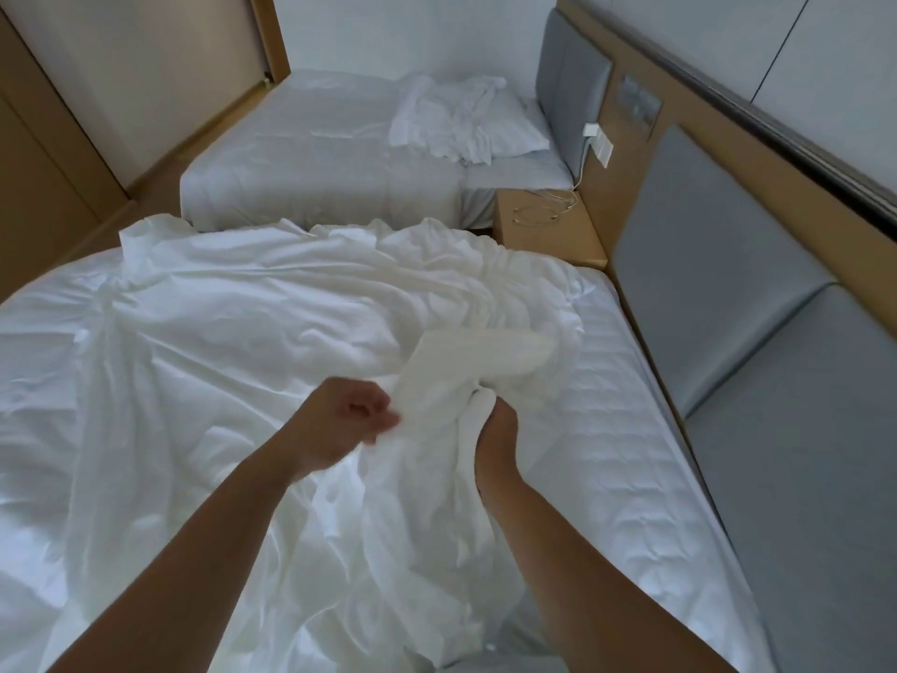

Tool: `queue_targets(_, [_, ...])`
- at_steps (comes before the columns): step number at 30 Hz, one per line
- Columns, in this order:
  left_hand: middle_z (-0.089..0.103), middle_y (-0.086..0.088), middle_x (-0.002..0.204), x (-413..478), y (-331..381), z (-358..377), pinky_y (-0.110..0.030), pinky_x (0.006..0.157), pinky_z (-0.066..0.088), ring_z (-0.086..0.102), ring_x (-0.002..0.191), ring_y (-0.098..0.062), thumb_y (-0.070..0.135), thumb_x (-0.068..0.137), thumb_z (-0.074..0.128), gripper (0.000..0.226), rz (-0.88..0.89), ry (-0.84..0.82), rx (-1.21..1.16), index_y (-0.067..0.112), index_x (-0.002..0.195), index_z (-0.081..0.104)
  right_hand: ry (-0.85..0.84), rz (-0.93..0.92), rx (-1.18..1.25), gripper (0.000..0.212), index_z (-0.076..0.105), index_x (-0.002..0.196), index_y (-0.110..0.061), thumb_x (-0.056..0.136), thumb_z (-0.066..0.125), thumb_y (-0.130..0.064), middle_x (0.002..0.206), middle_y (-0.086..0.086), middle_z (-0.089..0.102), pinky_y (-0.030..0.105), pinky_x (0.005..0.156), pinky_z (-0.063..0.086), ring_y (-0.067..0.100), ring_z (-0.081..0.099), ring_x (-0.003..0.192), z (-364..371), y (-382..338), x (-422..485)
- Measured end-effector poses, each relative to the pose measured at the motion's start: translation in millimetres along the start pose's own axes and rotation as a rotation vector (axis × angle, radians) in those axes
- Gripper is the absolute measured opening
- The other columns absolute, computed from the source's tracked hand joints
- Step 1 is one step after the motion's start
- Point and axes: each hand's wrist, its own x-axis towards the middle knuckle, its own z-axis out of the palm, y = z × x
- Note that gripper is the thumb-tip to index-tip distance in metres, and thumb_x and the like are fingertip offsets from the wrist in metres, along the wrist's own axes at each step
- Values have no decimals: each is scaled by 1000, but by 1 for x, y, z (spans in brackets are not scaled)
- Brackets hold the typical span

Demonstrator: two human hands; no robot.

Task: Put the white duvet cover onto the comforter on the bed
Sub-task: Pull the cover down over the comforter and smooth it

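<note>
While both hands are working at one bunched corner, the white duvet cover (218, 332) is lying rumpled and loose across most of the near bed (640, 454), nowhere near smoothed. The left hand (347, 422) is curling tight, thumb and fingers pinching a fold of the cover on its right side. The right hand (497, 429) is gripping a thick wad of the fabric from below, fingers wrapping into it and mostly hidden. That raised wad is blurring, so I cannot tell whether it is cover alone or has a comforter corner inside. No comforter is showing apart from the white heap. My judgement is that the task is sitting early to middle. One corner is being fitted, while spreading, shaking flat and closing the opening are looking undone. Quilted mattress is showing bare along the right edge.
</note>
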Motion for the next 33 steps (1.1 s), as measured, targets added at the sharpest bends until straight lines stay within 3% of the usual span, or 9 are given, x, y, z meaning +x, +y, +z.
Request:
queue_targets(3, [61, 4, 59, -25, -21, 15, -11, 61, 41, 58, 57, -4, 16, 90, 76, 33, -38, -175, 106, 18, 61, 60, 92, -16, 74, 39, 48, 62, -24, 98, 47, -8, 59, -11, 50, 25, 60, 43, 13, 49, 63, 4, 6, -1])
queue_targets(8, [54, 12, 86, -33, -34, 40, -20, 80, 44, 56, 81, -4, 26, 86, 80, 25, -27, -73, 255, 31, 71, 60, -43, 93, 91, 44, 53, 58, -24, 100, 42, -17, 60, -4, 49, 35, 68, 43, 20, 50, 68, 17, 16, -8])
queue_targets(12, [70, 1, 82, -25, -25, 37, -27, 75, 48, 64, 77, -16, 43, 82, 79, 24, -208, 1, -477, 21, 88, 72, -195, 139, 114, 33, 67, 82, -20, 102, 42, -29, 63, -7, 65, 28, 72, 49, 17, 60, 72, 19, 13, -16])
queue_targets(14, [74, -11, 91, -16, -24, 38, -35, 76, 49, 66, 81, -22, 44, 88, 76, 31, -253, 43, -437, 18, 105, 71, -244, 83, 10, 23, 63, 86, -22, 101, 46, -27, 70, -9, 69, 23, 70, 49, 12, 62, 74, 18, 12, -22])
queue_targets(18, [59, -11, 83, -4, -26, 47, -33, 72, 41, 50, 76, -16, 31, 99, 61, 31, -133, 98, -155, 0, 97, 61, -213, -90, -235, 30, 58, 84, -31, 103, 49, -10, 86, -10, 65, 21, 65, 47, 5, 61, 77, 20, 10, -28])
queue_targets(22, [59, 1, 76, -3, -27, 35, -29, 68, 43, 52, 72, -11, 23, 101, 58, 21, -110, 242, -380, 12, 85, 65, -118, 109, 11, 28, 61, 78, -10, 101, 45, -16, 66, 0, 61, 24, 54, 48, 19, 60, 64, 30, 12, -38])
queue_targets(27, [51, -3, 73, -7, -43, 16, -37, 68, 41, 46, 71, -20, 20, 100, 60, 28, -105, 307, -540, 16, 72, 60, -213, 483, 22, 35, 72, 116, -7, 100, 56, -33, 109, 15, 75, 49, 98, 54, 37, 67, 108, 21, 41, -51])
queue_targets(29, [53, -1, 71, -8, -49, 14, -34, 65, 43, 48, 69, -17, 18, 100, 60, 30, -107, 299, -570, 20, 71, 62, -364, 589, -101, 43, 74, 119, -11, 96, 63, -46, 116, 14, 74, 48, 98, 54, 34, 68, 111, 11, 48, -60])
queue_targets(33, [56, 11, 67, -17, -59, 15, -31, 63, 44, 51, 65, -12, 17, 100, 61, 32, -55, 160, -531, 29, 70, 63, -155, 237, -361, 22, 71, 110, -8, 97, 58, -21, 112, 15, 73, 37, 79, 54, 26, 64, 94, 11, 45, -57])
